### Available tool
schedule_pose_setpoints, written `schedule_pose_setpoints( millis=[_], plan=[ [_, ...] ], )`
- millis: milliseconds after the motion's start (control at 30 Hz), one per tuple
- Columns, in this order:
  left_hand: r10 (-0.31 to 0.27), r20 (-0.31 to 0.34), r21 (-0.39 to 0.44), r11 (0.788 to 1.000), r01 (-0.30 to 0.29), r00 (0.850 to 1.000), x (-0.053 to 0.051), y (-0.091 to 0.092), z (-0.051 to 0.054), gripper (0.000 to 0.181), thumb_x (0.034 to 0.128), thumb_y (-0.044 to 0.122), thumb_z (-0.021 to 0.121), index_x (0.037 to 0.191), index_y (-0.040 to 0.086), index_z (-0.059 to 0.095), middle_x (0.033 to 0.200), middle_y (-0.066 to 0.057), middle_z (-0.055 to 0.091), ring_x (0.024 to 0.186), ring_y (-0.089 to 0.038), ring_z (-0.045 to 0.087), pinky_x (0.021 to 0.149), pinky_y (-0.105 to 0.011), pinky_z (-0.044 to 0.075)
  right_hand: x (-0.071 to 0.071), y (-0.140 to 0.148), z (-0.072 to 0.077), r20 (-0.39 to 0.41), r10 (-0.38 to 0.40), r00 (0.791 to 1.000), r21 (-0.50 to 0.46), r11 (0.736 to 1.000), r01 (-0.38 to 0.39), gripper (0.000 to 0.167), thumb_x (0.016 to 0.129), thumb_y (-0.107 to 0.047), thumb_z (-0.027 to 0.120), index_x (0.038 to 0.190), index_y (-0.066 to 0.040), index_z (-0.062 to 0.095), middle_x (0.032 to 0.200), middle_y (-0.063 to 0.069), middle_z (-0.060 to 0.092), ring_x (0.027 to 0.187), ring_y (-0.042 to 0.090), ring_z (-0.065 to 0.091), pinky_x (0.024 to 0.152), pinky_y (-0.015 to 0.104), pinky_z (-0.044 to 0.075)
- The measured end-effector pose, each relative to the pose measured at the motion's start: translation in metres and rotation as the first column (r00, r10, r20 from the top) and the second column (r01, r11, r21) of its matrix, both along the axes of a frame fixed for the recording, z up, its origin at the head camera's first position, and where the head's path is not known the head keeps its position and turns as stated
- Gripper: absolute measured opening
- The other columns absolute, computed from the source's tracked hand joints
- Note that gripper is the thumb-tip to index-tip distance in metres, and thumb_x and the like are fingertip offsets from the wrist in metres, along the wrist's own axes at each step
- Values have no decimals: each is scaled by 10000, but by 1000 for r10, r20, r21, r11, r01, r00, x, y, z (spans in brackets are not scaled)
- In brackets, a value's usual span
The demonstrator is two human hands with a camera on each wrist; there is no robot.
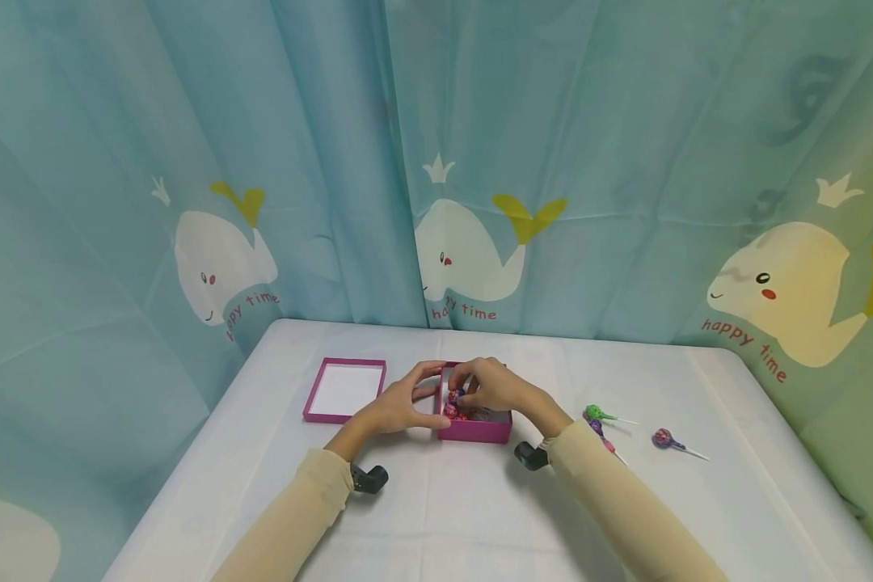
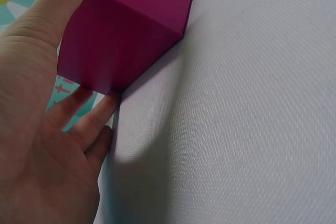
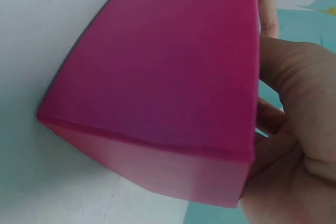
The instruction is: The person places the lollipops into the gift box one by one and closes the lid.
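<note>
Whale-print curtain behind a white table. Magenta box mid-table; left hand grips its left side, thumb at the near corner, probably to steady it. Right hand dips in among wrapped lollipops; whether it grasps one, cannot tell. Lid lies apart, leftward; loose lollipops rightward. Box walls hem the right hand; open top gives room; table's side edges well away.

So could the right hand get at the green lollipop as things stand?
Probably yes: the green lollipop lies in plain view on the table, right of the right hand, though that hand would first need to lift out of the magenta box.
</note>
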State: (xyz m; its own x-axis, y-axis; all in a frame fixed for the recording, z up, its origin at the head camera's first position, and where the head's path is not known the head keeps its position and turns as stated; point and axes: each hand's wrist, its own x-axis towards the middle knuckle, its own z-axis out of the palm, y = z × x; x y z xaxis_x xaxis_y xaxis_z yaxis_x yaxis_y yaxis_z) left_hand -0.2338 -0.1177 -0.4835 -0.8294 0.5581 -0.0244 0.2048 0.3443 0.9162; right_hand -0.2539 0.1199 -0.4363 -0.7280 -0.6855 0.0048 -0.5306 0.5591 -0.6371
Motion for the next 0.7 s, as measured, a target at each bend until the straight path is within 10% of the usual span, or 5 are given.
schedule_pose_setpoints(
  millis=[700],
  plan=[
    [19,-3,-20,1000,-19,1000,1,1,2,960,808,346,899,1568,333,311,1649,-33,327,1439,-301,454,1201,-524,310,11,34,24,-87,-29,996,-75,997,22,392,907,-54,770,1284,-58,662,1113,152,711,872,144,679,791,274,583]
  ],
)
